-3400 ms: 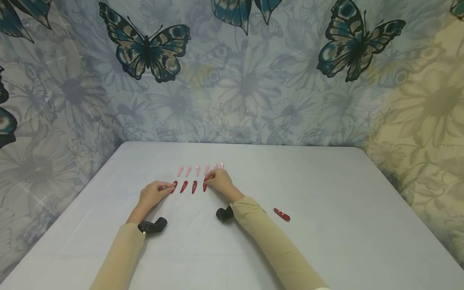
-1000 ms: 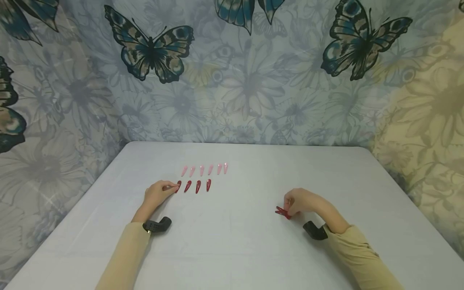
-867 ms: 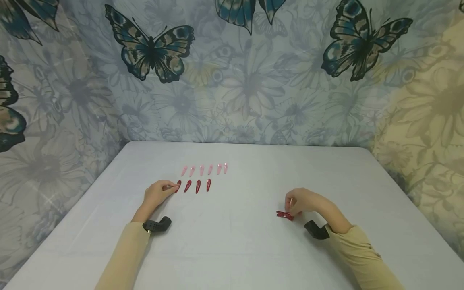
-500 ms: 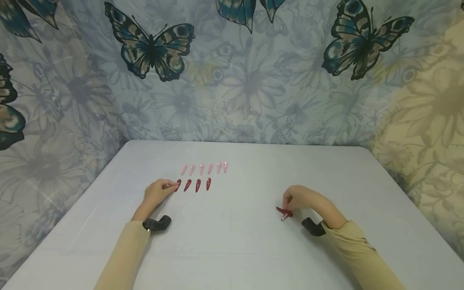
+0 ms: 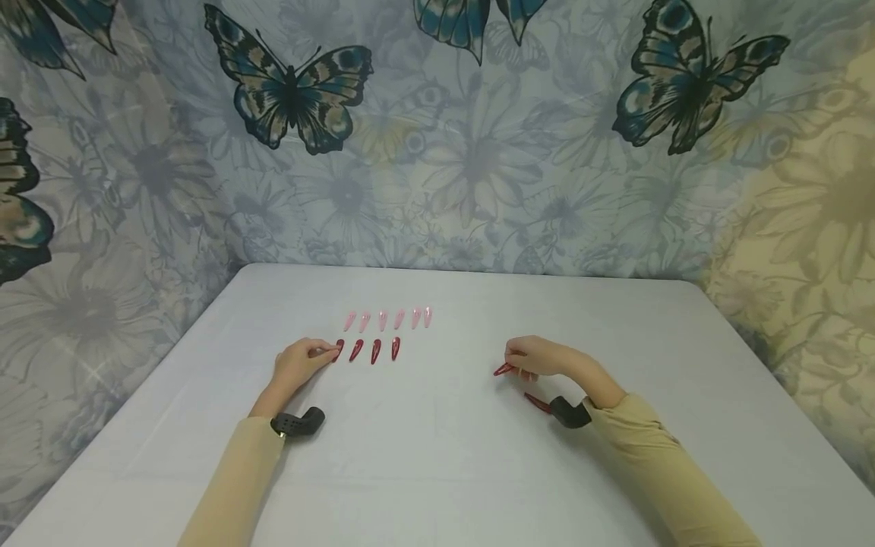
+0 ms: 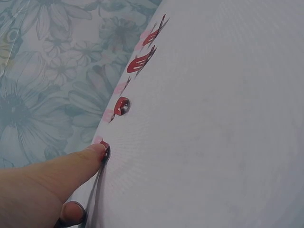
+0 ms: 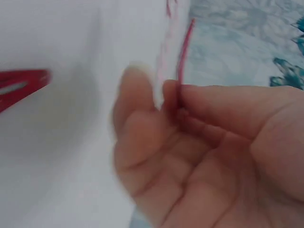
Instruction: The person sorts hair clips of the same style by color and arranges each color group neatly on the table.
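Note:
Near the middle left, my left hand (image 5: 297,368) has its fingertips on the leftmost red snap hair clip (image 5: 339,350) of a row on the white table. In the left wrist view, a straight digit reaches that clip (image 6: 105,151). My right hand (image 5: 543,357) pinches another red hair clip (image 5: 503,369) between thumb and finger, over the table at centre right. The right wrist view shows this clip (image 7: 185,50) edge-on, sticking out past the fingertips. Below that hand lies one more red clip (image 5: 536,403), partly hidden by the wrist camera.
Three more red clips, among them the rightmost one (image 5: 396,349), continue the row beside my left hand. Behind them runs a row of several pink hair clips (image 5: 383,320). A butterfly-patterned cloth (image 5: 478,190) hangs behind the white table (image 5: 437,456).
My right hand left the clip row for the red clips at right, took hold of one there, and lifted it up and leftward. The left hand stays at the leftmost red clip.

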Tool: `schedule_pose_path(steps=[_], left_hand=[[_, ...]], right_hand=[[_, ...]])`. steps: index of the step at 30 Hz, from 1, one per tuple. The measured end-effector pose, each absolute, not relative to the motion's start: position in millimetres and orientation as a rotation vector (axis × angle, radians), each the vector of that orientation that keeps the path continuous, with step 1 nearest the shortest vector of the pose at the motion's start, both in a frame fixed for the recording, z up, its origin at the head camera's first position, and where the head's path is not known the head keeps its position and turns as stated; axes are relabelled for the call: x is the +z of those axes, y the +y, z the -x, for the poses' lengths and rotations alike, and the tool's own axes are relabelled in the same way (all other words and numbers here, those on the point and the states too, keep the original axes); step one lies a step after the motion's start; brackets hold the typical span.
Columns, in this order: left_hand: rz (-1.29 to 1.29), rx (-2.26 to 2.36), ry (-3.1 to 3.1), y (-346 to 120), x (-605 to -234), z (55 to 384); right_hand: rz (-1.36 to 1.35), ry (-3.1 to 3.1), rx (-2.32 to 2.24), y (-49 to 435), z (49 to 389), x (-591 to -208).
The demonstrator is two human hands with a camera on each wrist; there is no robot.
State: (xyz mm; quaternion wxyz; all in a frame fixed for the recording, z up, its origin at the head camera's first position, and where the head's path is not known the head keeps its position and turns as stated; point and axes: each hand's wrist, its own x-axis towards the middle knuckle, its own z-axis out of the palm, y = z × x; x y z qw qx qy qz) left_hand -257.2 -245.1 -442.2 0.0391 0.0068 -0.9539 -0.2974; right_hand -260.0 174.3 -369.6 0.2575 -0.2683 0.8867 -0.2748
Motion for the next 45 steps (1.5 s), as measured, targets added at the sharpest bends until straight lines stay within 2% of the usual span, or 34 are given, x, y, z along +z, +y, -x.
schedule_pose_path(steps=[5, 12, 24, 38, 45], left_hand=[[-0.006, -0.911, -2.923, -243.6, -440.7, 257.7], [0.013, -0.927, -2.931, -241.1, -440.8, 260.2], [0.015, -0.906, -2.917, -247.4, -438.4, 260.7], [0.0, -0.934, -2.92, -243.2, -437.5, 254.7], [-0.027, -0.931, -2.919, -241.8, -439.4, 254.1]], right_hand=[[0.83, 2.339, -0.882, 154.7, 281.8, -375.9], [0.586, 2.51, -0.895, 105.0, 302.3, -387.6], [0.451, 2.571, -1.029, 42.9, 317.5, -405.0], [0.755, 2.742, -0.869, 23.0, 319.6, -412.1], [0.751, 2.742, -0.819, 20.2, 320.8, -408.8]])
